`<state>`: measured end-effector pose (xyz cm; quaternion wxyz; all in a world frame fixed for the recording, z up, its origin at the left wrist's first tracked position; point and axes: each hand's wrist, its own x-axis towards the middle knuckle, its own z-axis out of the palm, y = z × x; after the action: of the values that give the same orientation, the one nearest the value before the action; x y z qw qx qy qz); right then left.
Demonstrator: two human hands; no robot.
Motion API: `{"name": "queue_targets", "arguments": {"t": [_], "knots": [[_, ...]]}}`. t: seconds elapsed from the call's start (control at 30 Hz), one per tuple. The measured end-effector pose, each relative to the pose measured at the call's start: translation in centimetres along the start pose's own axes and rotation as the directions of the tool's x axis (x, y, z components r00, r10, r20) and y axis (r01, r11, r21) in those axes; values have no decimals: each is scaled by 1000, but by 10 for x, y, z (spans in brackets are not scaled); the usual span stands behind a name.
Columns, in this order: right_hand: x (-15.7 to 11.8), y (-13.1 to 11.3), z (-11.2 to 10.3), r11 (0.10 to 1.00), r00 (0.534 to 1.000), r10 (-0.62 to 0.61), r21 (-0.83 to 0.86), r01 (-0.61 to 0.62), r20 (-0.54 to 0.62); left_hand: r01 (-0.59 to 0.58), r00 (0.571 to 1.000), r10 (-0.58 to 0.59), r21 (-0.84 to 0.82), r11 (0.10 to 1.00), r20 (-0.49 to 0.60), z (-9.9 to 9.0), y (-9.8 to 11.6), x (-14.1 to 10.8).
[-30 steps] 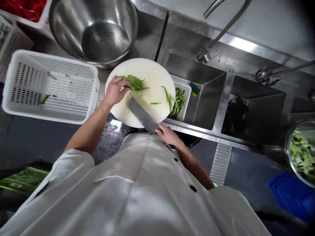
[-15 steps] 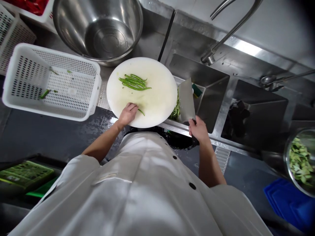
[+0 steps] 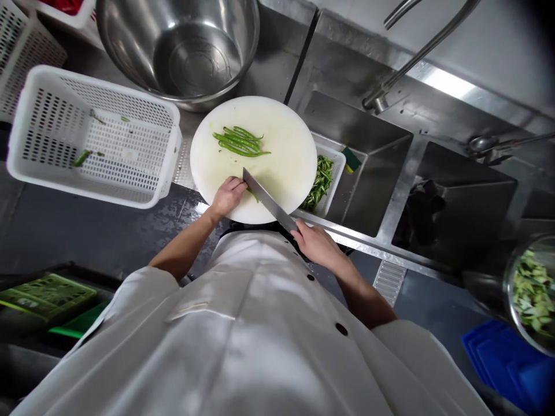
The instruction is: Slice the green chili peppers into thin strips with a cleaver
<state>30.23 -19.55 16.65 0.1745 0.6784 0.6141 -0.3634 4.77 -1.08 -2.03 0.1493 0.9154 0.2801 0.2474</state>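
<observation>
My left hand (image 3: 228,196) is closed on a green chili pepper (image 3: 252,194) at the near side of the round white cutting board (image 3: 286,138). Only the pepper's right end shows past my fingers. In my right hand (image 3: 315,242) is the handle of a cleaver (image 3: 269,200). Its blade reaches over the board, edge-on to my view, with the tip close to my left fingertips. Farther back on the board lies a small pile of whole green peppers (image 3: 241,141). Cut green pieces (image 3: 319,182) fill part of a white basket (image 3: 337,183) right of the board.
A white perforated basket (image 3: 156,196) with a few green scraps stands left. Behind it is a large steel bowl (image 3: 195,58). Steel sinks (image 3: 384,173) with a faucet (image 3: 416,60) lie right, beside a sponge (image 3: 351,160). A bowl of cut vegetables (image 3: 535,289) is far right.
My right hand has brought the cleaver left from above the sink basket to the pepper at my left hand. The basket of cut pieces is now uncovered. My left hand stays on the board.
</observation>
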Motion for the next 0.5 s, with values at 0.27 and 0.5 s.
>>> {"name": "queue_targets", "arguments": {"t": [0.27, 0.5], "knots": [[6, 9, -21, 999, 998, -32, -6, 32, 47, 5, 999, -7, 54, 999, 32, 5, -1, -2], [61, -8, 7, 990, 994, -70, 113, 80, -85, 63, 990, -56, -51, 997, 126, 1, 5, -2]]}}
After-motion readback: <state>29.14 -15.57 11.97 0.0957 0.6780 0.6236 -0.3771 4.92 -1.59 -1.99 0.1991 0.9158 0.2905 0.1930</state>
